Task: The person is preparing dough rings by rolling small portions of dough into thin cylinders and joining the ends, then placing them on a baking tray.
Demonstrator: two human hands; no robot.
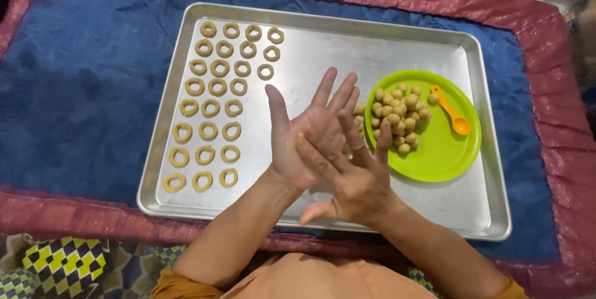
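Note:
My left hand (304, 131) lies palm up over the middle of a metal baking tray (372, 50), fingers stretched out. My right hand (357, 181) is pressed flat across it, and a small piece of pale dough (299, 134) shows between the palms. Left of my hands, several dough rings (211, 106) lie in rows on the tray. To the right, a green plate (447, 156) on the tray holds a heap of small dough balls (397, 113) and an orange measuring spoon (450, 109).
The tray sits on a blue cloth (81, 88) with a dark red border (62, 212). A patterned fabric (62, 262) lies at the lower left. The tray's near right corner (459, 206) is bare metal.

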